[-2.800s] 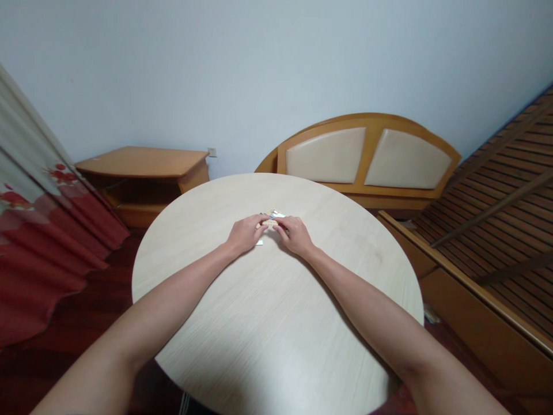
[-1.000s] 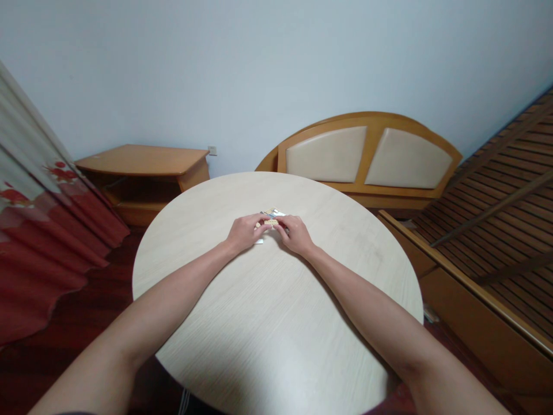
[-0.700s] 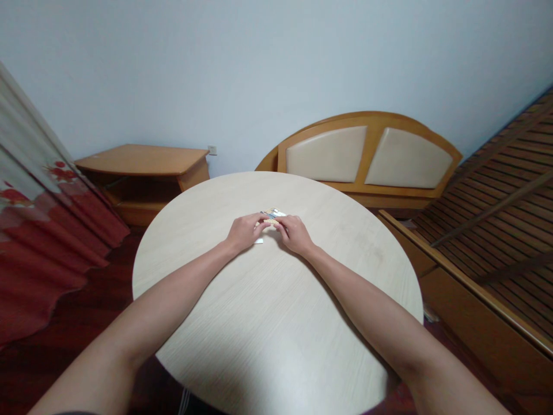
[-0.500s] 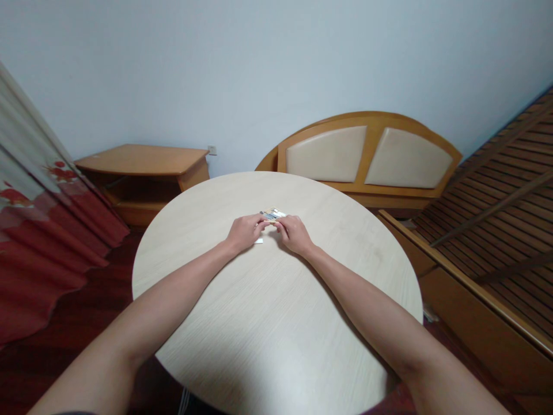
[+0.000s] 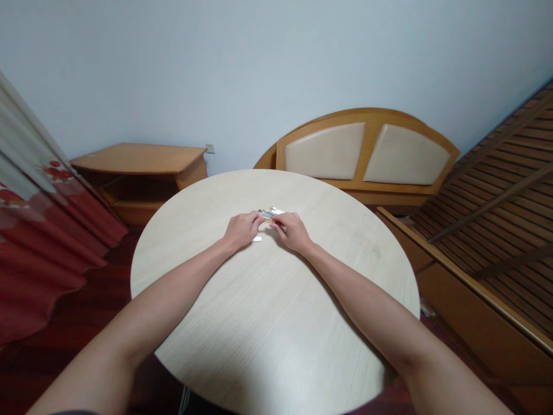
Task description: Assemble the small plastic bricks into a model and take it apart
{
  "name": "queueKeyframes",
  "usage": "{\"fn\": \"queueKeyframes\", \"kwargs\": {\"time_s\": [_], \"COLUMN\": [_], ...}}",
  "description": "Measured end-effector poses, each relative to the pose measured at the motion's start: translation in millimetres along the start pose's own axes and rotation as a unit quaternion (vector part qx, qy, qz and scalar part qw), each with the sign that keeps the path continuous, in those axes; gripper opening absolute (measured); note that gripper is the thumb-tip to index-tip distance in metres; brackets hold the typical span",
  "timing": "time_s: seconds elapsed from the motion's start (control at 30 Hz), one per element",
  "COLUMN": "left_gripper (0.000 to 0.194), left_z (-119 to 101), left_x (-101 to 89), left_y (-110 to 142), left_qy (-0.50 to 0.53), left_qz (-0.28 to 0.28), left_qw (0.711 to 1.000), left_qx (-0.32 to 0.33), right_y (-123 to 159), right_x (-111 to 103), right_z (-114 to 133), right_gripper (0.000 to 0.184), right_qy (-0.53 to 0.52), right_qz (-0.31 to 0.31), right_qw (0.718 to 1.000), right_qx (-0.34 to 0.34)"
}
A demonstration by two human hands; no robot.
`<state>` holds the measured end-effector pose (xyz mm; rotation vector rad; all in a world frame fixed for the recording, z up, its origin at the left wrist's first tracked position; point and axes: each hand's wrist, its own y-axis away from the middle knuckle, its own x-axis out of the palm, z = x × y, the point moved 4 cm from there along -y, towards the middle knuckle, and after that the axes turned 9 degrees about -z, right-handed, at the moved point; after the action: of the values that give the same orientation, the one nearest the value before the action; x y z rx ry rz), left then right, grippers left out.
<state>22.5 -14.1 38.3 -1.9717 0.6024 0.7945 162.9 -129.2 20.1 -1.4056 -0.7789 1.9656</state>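
Observation:
My left hand (image 5: 242,229) and my right hand (image 5: 294,231) meet near the middle of the round table, fingers pinched toward each other. Between the fingertips is a small flat yellowish piece (image 5: 268,221), its kind too small to make out. Both hands appear closed on its edges. Just beyond it shows a flat printed piece (image 5: 276,211) in blue, white and yellow, partly covered by my right fingers. A small white rectangular piece (image 5: 257,239) lies on the table beside my left hand, its left part hidden under the hand.
The pale round table (image 5: 276,300) fills the middle of the view. Behind it stand a wooden cabinet (image 5: 142,157) on the left and a padded headboard (image 5: 324,151) on the right. A red and white curtain (image 5: 52,248) hangs at left; wooden slats (image 5: 496,202) lean at right.
The yellowish piece has tipped so that more of its patterned face shows. My right fingertips have shifted slightly on it. The view has moved a little.

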Motion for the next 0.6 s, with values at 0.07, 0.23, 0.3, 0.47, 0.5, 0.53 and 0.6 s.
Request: {"fn": "queueKeyframes", "kwargs": {"time_s": [0.07, 0.23, 0.3, 0.47, 0.5, 0.53, 0.6], "left_gripper": [0.031, 0.034, 0.034, 0.032, 0.031, 0.028, 0.024], "left_z": [0.2, -0.6, -0.8, -0.5, -0.9, -1.7, -3.7], "left_x": [0.0, 0.1, -0.2, -0.5, -0.8, -1.2, -1.9], "left_y": [0.2, 0.5, 0.3, 0.1, 0.1, 0.2, 0.6], "left_qy": [-0.001, -0.006, -0.007, 0.006, 0.016, 0.029, 0.058], "left_qz": [0.005, 0.009, 0.003, 0.006, 0.004, 0.0, -0.008], "left_qw": [1.0, 1.0, 1.0, 1.0, 1.0, 0.999, 0.997], "left_qx": [0.001, 0.01, 0.014, 0.009, 0.013, 0.021, 0.045], "right_y": [-0.1, -0.3, -0.2, 0.0, 0.0, -0.1, -0.1], "right_x": [0.3, -0.1, -0.2, -0.7, -0.9, -1.1, -1.6], "right_z": [-0.3, -0.2, -0.1, 0.2, 0.2, 0.1, 0.1], "right_gripper": [0.028, 0.024, 0.023, 0.018, 0.017, 0.016, 0.014], "right_qy": [0.003, 0.007, 0.007, 0.004, 0.003, 0.001, -0.004], "right_qz": [-0.003, -0.005, -0.002, -0.008, -0.012, -0.016, -0.024], "right_qw": [1.0, 1.0, 1.0, 1.0, 1.0, 1.0, 1.0], "right_qx": [0.002, 0.004, 0.007, 0.01, 0.01, 0.01, 0.008]}}
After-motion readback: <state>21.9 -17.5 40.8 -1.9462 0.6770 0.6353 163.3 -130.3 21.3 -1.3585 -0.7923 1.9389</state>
